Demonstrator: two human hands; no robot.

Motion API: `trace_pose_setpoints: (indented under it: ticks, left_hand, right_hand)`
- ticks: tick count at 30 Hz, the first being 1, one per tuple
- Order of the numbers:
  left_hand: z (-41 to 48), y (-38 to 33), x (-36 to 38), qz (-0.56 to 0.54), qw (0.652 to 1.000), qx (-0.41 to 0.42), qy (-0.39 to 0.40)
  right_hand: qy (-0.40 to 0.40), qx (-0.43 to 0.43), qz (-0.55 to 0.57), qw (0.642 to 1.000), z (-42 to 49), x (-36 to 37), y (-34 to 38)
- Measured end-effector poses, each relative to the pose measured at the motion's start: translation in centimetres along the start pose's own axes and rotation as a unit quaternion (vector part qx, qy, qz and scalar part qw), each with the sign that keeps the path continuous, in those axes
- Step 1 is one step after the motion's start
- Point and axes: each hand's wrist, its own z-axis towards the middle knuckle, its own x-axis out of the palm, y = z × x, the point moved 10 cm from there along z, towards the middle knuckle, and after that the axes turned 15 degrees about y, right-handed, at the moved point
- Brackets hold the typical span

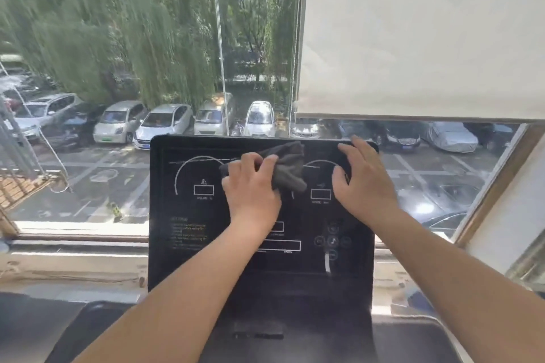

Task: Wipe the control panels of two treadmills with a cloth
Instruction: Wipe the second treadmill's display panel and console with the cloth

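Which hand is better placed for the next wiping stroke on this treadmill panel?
Left. The left hand grips the dark cloth against the control panel near its top centre; the right hand holds no cloth and rests by the panel's upper right edge.

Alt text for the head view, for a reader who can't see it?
A left hand grips a dark cloth against a black treadmill control panel while the right hand rests on its upper right. A window behind overlooks parked cars.
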Motion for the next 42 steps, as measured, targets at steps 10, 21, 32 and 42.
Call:
trace_pose_setpoints:
  ticks: [10, 21, 32, 42]
  left_hand:
    - [-0.5, -5.4, 3.8, 0.168, 0.969, 0.183, -0.006]
    - [-2.8, -13.3, 8.8, 0.208, 0.928, 0.299, 0.081]
    - [0.8, -15.9, 7.5, 0.148, 0.979, 0.138, 0.022]
    - [1.4, -16.8, 6.2, 0.252, 0.921, 0.297, -0.017]
  right_hand:
    - [0.035, -0.016, 0.079, 0.996, 3.0, -2.1, -5.7]
    - [0.014, -0.028, 0.122, 0.992, 2.9, -2.2, -6.2]
    - [0.018, 0.023, 0.437, 0.899, 3.1, -2.1, -8.9]
    - [0.116, 0.016, 0.358, 0.926, 3.3, -3.5, -8.2]
